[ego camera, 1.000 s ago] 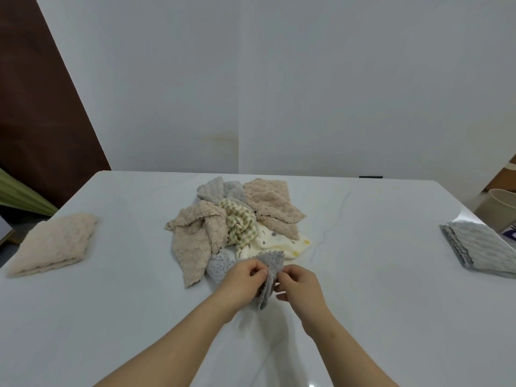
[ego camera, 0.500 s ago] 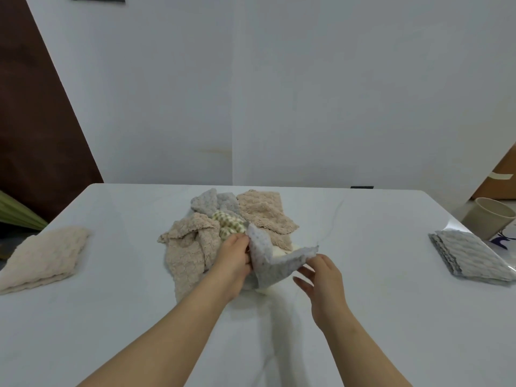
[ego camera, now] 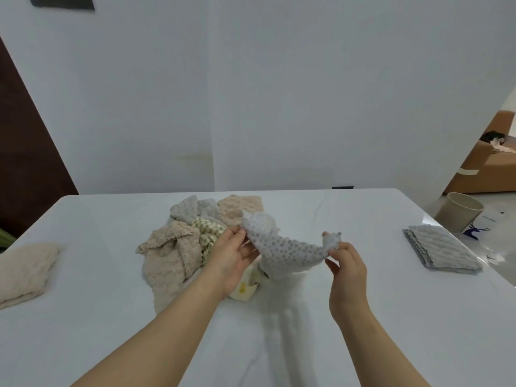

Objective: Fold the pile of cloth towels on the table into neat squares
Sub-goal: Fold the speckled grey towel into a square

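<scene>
1. Grey dotted cloth fills the middle of my feed: one towel is held in the air between both hands, just above the near edge of the pile on the white table.
2. Its long axis runs left to right. The left end is bunched and sits higher and slightly farther away, the middle sags, and the right end tapers to a small raised corner.
3. My operator's left hand grips the bunched end with its fingers curled round the cloth. It hovers directly over the near side of the pile, and I cannot tell whether the wrist brushes the checked cloth below.
4. The right hand pinches the raised corner between thumb and fingertips, its other fingers loosely bent. It hangs over bare tabletop, with the two hands well apart and the towel stretched between them.
5. I read this step as opening the towel out before the first fold. Free surface lies near and to the right of the pile, so the right hand looks better placed to lead the cloth down flat.
6. A folded beige stack rests at the far left and a folded grey stack at the right, with a cup beyond it. With several towels lying crumpled in the pile, I judge the job well short of finished.
</scene>
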### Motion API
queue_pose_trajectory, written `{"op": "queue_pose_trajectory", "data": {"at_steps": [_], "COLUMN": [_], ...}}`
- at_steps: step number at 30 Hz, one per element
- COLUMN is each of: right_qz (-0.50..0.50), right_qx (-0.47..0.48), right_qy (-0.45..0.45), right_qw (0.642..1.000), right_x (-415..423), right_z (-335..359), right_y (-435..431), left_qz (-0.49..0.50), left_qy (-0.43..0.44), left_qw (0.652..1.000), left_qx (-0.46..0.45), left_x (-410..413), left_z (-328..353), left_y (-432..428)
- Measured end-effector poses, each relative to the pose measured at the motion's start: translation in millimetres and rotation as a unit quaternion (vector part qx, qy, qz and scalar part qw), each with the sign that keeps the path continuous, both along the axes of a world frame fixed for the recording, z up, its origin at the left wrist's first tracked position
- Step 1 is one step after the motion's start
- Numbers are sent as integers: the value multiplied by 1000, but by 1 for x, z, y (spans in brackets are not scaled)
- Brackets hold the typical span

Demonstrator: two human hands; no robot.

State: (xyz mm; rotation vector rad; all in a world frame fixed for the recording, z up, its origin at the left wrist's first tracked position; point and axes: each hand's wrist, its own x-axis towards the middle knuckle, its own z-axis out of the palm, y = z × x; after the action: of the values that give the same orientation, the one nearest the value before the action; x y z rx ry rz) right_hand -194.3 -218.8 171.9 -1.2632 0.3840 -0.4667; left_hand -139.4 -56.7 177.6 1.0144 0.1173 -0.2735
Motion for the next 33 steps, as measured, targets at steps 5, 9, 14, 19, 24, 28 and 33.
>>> {"op": "queue_pose_trajectory", "data": {"at_steps": [5,9,14,19,24,28,33], "right_qz": [34,69,106,182,251,222,245], "right_qx": [-120,-171,-195,-310,-407,-487,-504], "right_qy": [148,246,299,340,398,391,329], "right_qw": [981,952,928,869,783,749,760], "right_x": [-24,-43,-52,-50,-51,-51,-46], "right_z": [-45,-72,-82,-90,-96,-96,-105], "right_y": [-8,-12,-12,-7,-3,-4,5], "left_qz": [-6,-70,-167,-196,-315,-279,-185], "left_qy": [99,100,23,-181,-201,-197,-214], "left_qw": [970,886,765,739,630,567,590], "left_qx": [222,447,622,619,680,750,756], "left_x": [-19,-33,-39,-38,-44,-51,-52], "left_z": [-52,-89,-100,-98,-109,-106,-110], "left_y": [0,8,22,6,-7,-2,4]}}
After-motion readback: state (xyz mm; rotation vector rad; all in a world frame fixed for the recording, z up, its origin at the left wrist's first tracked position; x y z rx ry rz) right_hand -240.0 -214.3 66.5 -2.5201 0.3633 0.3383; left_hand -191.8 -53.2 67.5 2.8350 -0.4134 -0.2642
